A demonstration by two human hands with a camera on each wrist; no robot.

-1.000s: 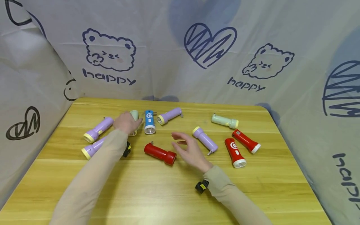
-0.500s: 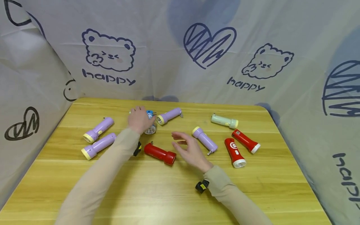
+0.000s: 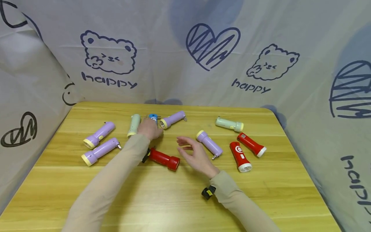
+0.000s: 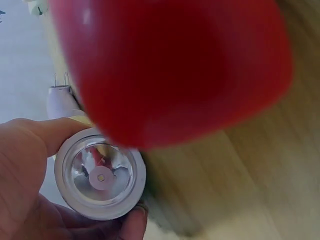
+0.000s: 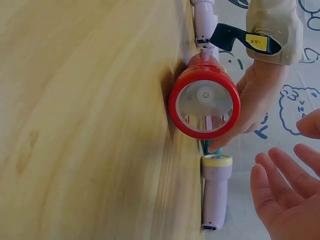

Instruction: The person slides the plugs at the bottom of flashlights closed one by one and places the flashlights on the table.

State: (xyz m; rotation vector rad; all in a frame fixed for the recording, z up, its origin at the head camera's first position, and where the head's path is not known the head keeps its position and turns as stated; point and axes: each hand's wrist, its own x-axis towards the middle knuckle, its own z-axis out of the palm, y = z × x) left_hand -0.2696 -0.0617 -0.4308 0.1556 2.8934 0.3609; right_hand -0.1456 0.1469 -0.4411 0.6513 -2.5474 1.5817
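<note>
My left hand (image 3: pixel 149 128) grips the blue flashlight (image 3: pixel 153 117) near the back of the table; the hand covers most of its body. In the left wrist view, fingers and thumb curl around its pale lens head (image 4: pixel 100 175). A green flashlight (image 3: pixel 134 124) with a yellow rim lies just left of this hand. My right hand (image 3: pixel 197 158) hovers with relaxed, parted fingers and holds nothing. Beside it lies a red flashlight (image 3: pixel 165 159), whose lens faces the right wrist camera and whose red body (image 4: pixel 170 60) looms large in the left wrist view.
Two purple flashlights lie at left, the nearer one (image 3: pixel 99 151) angled. Another purple flashlight (image 3: pixel 174 119) is right of the blue one. Further right are a purple flashlight (image 3: pixel 209 143), a green flashlight (image 3: pixel 229 124) and two red ones (image 3: pixel 240 157). A printed cloth (image 3: pixel 162 64) hangs behind the table.
My left hand has moved right from the green flashlight, passed over the blue one and taken hold of it. The green flashlight is uncovered again. My right hand stays in place.
</note>
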